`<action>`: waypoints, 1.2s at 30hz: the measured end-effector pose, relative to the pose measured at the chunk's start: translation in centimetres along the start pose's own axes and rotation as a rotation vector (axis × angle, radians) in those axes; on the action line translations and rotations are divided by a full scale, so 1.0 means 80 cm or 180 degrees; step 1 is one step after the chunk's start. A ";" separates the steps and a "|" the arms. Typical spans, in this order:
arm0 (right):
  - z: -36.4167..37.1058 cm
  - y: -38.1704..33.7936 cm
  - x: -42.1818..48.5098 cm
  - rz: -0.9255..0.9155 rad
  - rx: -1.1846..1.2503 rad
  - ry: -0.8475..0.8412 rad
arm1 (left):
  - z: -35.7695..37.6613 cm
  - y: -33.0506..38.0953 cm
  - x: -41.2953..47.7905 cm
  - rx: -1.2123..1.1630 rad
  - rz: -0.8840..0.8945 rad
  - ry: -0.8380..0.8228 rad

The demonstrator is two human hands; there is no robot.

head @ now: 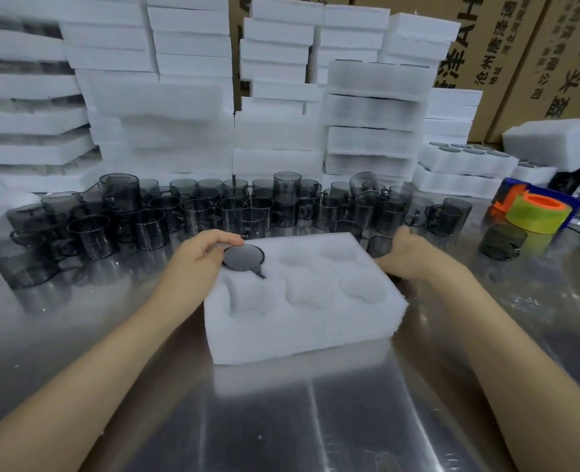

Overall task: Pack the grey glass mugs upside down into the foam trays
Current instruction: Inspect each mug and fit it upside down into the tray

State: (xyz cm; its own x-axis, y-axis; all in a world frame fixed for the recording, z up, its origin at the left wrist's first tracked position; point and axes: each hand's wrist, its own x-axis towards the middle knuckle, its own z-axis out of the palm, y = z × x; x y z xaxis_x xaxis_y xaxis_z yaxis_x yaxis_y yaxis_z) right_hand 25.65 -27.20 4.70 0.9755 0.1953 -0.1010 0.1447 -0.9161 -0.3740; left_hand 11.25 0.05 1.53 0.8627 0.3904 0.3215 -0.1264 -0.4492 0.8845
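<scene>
The left hand (210, 253) pinches the upturned mug (244, 257) seated in the far-left pocket of the foam tray (299, 330). The right hand (409, 255) curls round a second mug (379, 246) just beside that tray's far-right corner.

Bright light glares off the table (281, 420), frame edges bowed and soft

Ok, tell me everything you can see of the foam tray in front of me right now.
The foam tray is a thick white block of soft-looking foam, lying flat on the steel table. Its top has six round pockets, two rows of three. The far-left pocket holds one grey glass mug upside down, base up; the other five are empty. The left hand grips that mug's edge; the right hand is at the far right corner, contact unclear.
</scene>
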 end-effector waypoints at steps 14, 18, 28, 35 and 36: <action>0.019 -0.055 -0.038 -0.2646 0.1502 0.1865 | -0.001 0.005 -0.002 0.0013 0.0169 -0.0074; 0.020 -0.066 -0.049 -0.2630 0.1816 0.1351 | -0.001 0.006 -0.003 -0.0017 0.0164 -0.0095; 0.023 -0.070 -0.058 -0.3141 0.1457 0.1542 | 0.000 0.010 -0.006 0.0290 0.0254 0.0009; 0.032 -0.093 -0.073 -0.3485 0.1500 0.1882 | 0.009 0.064 -0.020 -0.0312 0.0732 -0.0012; 0.036 -0.099 -0.076 -0.3523 0.1532 0.1901 | 0.015 0.069 -0.023 -0.0778 0.0411 -0.0229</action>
State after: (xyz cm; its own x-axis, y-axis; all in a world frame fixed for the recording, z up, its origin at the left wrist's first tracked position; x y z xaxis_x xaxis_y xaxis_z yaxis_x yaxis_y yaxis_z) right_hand 18.06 -20.08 5.60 0.3250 0.4526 0.8304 0.9456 -0.1403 -0.2937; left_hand 9.57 -4.12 5.42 0.8632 0.2805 0.4197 -0.3443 -0.2809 0.8958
